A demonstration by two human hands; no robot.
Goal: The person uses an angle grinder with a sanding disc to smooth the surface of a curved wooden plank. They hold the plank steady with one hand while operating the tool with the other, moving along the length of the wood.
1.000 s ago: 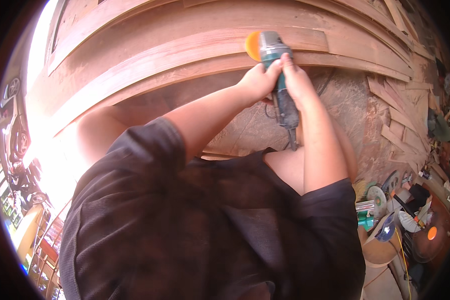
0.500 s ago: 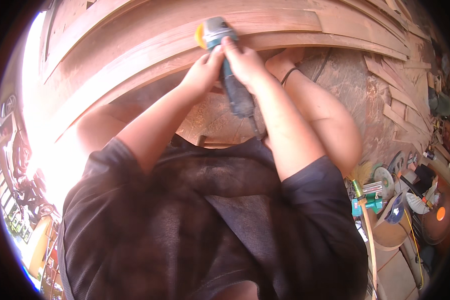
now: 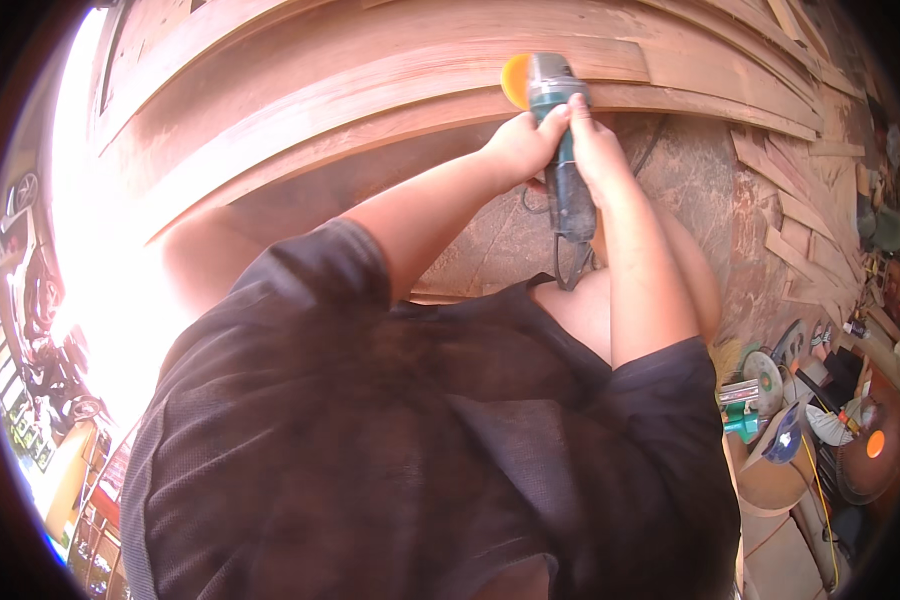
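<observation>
Long reddish boards (image 3: 410, 75) are stretching across a dusty floor (image 3: 700, 185), partly overlapping, apparently laid flat so their faces are lying within reach. A person (image 3: 420, 430) in a dark shirt is leaning over them, knees bent and spread, likely leaving room for both arms. To the right, loose wood strips (image 3: 805, 215) are lying in a scatter. A teal-and-black grinder (image 3: 572, 200) is pointing away from the body, its head reaching over the nearer boards. The left hand (image 3: 523, 148) and right hand (image 3: 600, 155) are gripping it from opposite sides, visible fingers clamped around the casing, thumbs close together, probably for steadiness. The orange-yellow disc (image 3: 515, 80) is hanging at the wood; from here, contact is escaping view. The cord (image 3: 558, 258) is trailing lapward, away from the disc.
</observation>
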